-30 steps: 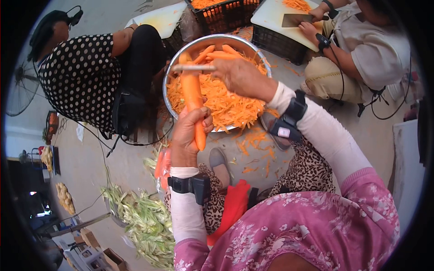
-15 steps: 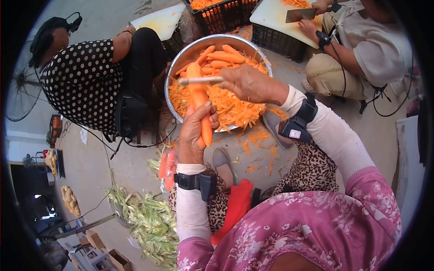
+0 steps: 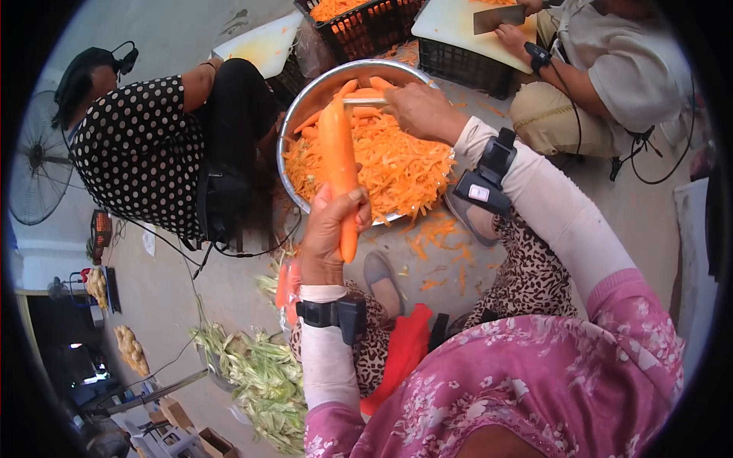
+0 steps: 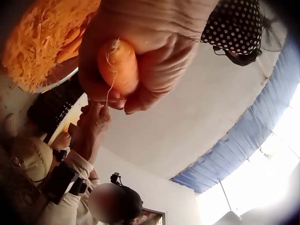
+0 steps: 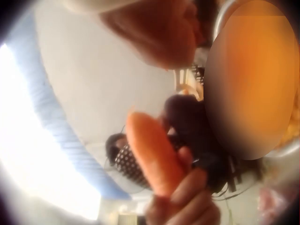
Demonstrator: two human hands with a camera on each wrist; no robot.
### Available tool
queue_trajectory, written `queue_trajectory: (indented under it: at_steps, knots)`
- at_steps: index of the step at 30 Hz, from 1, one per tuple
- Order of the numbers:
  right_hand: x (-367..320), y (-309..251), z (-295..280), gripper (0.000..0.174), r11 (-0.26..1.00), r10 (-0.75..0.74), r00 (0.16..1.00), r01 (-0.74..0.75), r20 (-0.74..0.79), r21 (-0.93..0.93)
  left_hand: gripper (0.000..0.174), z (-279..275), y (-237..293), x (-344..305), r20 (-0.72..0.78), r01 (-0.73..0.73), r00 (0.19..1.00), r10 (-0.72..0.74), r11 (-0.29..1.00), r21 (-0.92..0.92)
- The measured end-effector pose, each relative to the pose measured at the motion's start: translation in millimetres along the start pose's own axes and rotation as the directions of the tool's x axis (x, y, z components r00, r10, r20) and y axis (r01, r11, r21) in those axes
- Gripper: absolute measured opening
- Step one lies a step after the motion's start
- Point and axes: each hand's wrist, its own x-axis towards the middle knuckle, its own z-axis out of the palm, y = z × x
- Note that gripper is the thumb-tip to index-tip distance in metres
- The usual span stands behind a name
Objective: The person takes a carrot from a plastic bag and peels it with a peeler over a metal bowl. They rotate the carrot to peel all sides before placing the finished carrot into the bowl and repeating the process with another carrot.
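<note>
My left hand (image 3: 327,233) grips a large orange carrot (image 3: 337,156) near its narrow end, fingers wrapped round it. The carrot's thick end points away over a metal basin (image 3: 282,164). In the left wrist view the carrot's narrow end (image 4: 119,70), with a thin root hair, pokes out of the fist. My right hand (image 3: 424,113) holds a pale-handled peeler (image 3: 368,101), which reaches to the carrot near its far end. The right wrist view shows the carrot (image 5: 152,150) upright in the left fingers and the peeler's pale forked end (image 5: 184,79) under the right hand.
Carrot shavings (image 3: 405,172) and whole carrots fill the basin. A person in polka dots (image 3: 145,145) sits at the left; another with a cleaver (image 3: 495,19) works at a cutting board (image 3: 443,23). Green husks (image 3: 263,382) and bagged carrots (image 3: 289,286) lie near my left arm.
My right hand and the peeler have moved away from me, from across the carrot's upper part to near its far end. The left hand keeps its grip, the carrot turned slightly.
</note>
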Motion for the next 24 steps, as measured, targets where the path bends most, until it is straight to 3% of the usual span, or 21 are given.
queue_trajectory:
  at_steps: [3,7,9,10,12,13,18,20,24]
  knots:
    - [5.4,10.1,3.7,0.019,0.988,0.141,0.988,-0.144,0.064,0.053,0.042,1.9,3.7,1.2,-0.018,-0.003,1.000,0.002,1.000,-0.031]
    - [-2.0,-1.6,-15.1,0.020,0.971,0.134,0.990,-0.141,0.048,0.195,0.034,-6.0,-0.2,9.0,-0.089,0.024,0.995,-0.040,0.984,-0.177]
    - [-5.0,-5.7,-4.3,0.020,0.945,-0.057,0.989,0.097,-0.135,0.313,0.031,-9.1,-2.1,11.3,-0.098,0.028,0.994,-0.047,0.982,-0.189]
    - [-7.9,-14.7,-7.8,0.020,0.944,-0.055,0.990,0.095,-0.134,0.315,0.029,-10.1,-2.5,12.5,-0.108,0.031,0.993,-0.054,0.979,-0.202]
    - [-17.8,-35.6,-20.0,0.021,0.886,-0.236,0.970,0.187,0.064,0.425,0.029,-11.7,-3.5,14.6,-0.114,0.031,0.992,-0.058,0.973,-0.228]
    - [-21.1,-44.5,-31.5,0.019,0.888,-0.264,0.947,0.165,0.181,0.429,0.028,-11.9,-3.5,15.4,-0.119,0.030,0.991,-0.062,0.966,-0.255]
    - [-25.2,-49.6,-24.2,0.017,0.914,-0.256,0.937,0.154,0.239,0.374,0.032,-8.0,0.3,10.7,-0.047,0.018,0.998,-0.035,0.948,-0.318]
    - [-22.6,-46.5,-20.3,0.018,0.917,-0.231,0.971,0.195,0.064,0.348,0.034,-7.7,2.2,7.2,-0.019,0.028,0.999,-0.036,0.941,-0.337]
    - [-5.3,-26.1,-12.1,0.016,0.938,-0.141,0.990,0.143,-0.029,0.317,0.041,-7.2,0.3,6.3,0.026,0.051,0.999,-0.046,0.964,-0.260]
